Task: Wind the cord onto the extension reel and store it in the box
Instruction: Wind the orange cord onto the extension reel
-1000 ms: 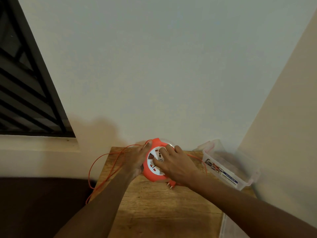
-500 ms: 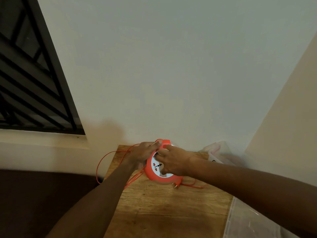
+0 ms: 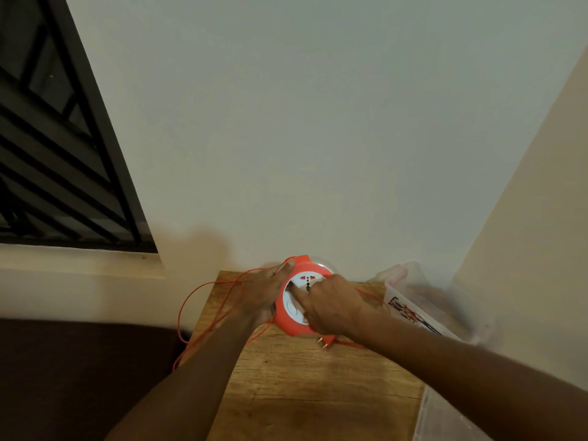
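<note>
An orange extension reel [image 3: 288, 323] with a white socket face stands tilted on the wooden table [image 3: 305, 383], near the wall. My left hand [image 3: 259, 296] grips its left rim. My right hand [image 3: 331, 305] lies across the white face, fingers pressed on the inner disc. A thin orange cord [image 3: 187, 300] loops off the table's left edge and runs back to the reel. The orange plug [image 3: 327, 340] lies on the table just below the reel. A clear plastic box [image 3: 423, 300] stands open at the right.
A white wall rises directly behind the table and a beige wall closes the right side. A dark barred window [image 3: 57, 154] is at the upper left, above a ledge. A clear lid [image 3: 445, 418] lies at the lower right. The floor left of the table is dark.
My right hand has shifted round on the white face, turning the disc, and the socket holes now show at the top. The cord loop at the left has changed shape. The view has shifted slightly.
</note>
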Demonstrator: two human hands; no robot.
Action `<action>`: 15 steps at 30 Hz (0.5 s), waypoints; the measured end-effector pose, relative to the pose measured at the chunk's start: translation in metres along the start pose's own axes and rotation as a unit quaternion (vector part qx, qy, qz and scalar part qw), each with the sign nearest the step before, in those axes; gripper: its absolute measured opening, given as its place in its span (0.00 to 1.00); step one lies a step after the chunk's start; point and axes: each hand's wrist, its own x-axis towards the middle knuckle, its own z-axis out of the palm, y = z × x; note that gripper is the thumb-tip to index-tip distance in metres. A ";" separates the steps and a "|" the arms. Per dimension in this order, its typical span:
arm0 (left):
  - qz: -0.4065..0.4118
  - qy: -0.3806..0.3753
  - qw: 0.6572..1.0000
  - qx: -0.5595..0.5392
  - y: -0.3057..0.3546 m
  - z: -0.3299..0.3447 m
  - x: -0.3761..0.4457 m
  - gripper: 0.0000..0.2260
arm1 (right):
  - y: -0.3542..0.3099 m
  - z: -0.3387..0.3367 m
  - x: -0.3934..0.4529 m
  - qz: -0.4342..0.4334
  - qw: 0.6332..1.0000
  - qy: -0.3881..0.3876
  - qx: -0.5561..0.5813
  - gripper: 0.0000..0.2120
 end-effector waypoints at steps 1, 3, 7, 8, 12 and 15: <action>0.012 0.003 1.000 -0.006 0.003 0.008 -0.005 0.22 | -0.006 -0.001 -0.004 0.070 0.996 0.010 0.046 0.32; 0.035 0.027 0.999 -0.008 0.001 0.014 -0.008 0.18 | -0.020 0.003 -0.012 0.232 0.951 0.030 0.204 0.32; 0.029 0.019 0.999 -0.001 -0.009 0.017 -0.010 0.13 | -0.046 0.012 -0.018 0.371 0.805 -0.013 0.462 0.39; 0.028 0.017 0.999 0.004 -0.009 0.016 -0.010 0.14 | -0.049 0.014 -0.018 0.369 0.796 -0.019 0.480 0.42; 0.010 0.004 1.000 0.005 0.001 0.012 -0.008 0.17 | -0.036 0.009 -0.019 0.292 0.907 -0.023 0.303 0.34; 0.000 0.002 0.999 0.048 0.009 0.003 -0.003 0.17 | -0.011 -0.002 -0.020 0.080 0.992 0.000 0.094 0.20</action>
